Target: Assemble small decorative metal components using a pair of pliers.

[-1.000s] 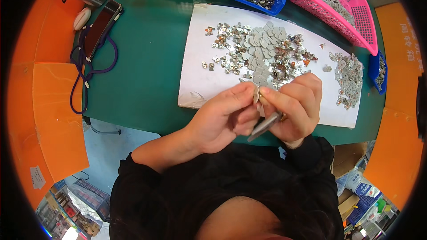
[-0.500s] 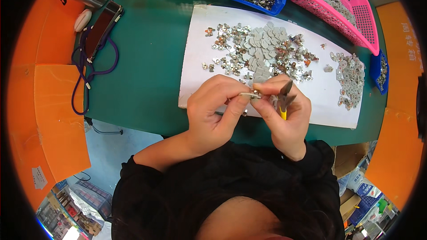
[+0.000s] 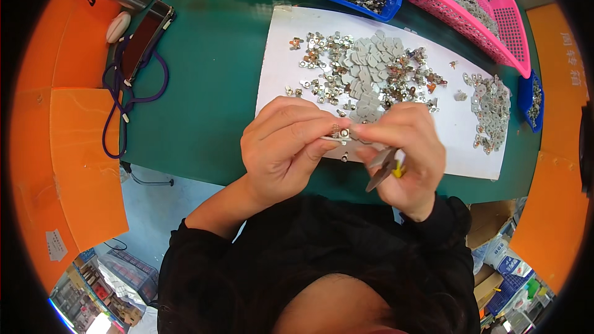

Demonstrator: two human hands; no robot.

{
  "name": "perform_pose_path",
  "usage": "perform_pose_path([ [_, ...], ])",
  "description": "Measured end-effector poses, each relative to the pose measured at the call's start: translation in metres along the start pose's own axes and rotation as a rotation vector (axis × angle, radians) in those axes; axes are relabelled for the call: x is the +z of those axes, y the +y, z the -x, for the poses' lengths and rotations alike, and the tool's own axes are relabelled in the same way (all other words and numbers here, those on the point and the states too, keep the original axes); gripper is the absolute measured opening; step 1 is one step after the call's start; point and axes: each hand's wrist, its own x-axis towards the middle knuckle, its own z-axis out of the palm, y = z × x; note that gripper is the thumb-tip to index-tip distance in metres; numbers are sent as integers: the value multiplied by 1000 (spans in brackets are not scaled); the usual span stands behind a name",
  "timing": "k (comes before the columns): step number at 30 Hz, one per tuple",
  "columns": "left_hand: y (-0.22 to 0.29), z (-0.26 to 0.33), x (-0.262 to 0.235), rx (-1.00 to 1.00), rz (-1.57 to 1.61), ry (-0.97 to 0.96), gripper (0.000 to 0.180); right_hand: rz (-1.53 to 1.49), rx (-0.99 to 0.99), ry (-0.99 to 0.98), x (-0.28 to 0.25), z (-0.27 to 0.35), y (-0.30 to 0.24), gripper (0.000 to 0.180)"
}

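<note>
Silvery metal parts (image 3: 371,74) cover a white sheet (image 3: 278,62) on a green table (image 3: 210,74), beside a pink basket (image 3: 495,18).

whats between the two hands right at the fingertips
In the head view, a small metal part is pinched between the left hand and right hand above the white sheet.

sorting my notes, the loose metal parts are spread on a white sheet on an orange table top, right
Not quite: the head view shows the white sheet with the metal parts lying on a green table top, not orange. Orange panels only border it.
</note>
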Motion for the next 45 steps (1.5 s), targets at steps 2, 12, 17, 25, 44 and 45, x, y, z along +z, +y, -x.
perform_pose_path([
  [2,1,2,-2,-24,33,6,19,300,-127,9,-16,-7,1,48],
  [12,4,4,2,28,-80,6,18,791,-314,-78,-31,-8,1,61],
  [17,3,2,2,46,-93,12,20,842,-334,-118,-33,-9,2,44],
  [25,2,2,1,147,-317,-17,26,831,-345,-184,-36,-12,0,50],
  [44,6,1,0,50,-63,-73,15,-234,676,-884,-57,-40,-3,19],
  [45,6,1,0,70,-84,-70,15,-246,687,-891,-57,-41,-3,20],
])
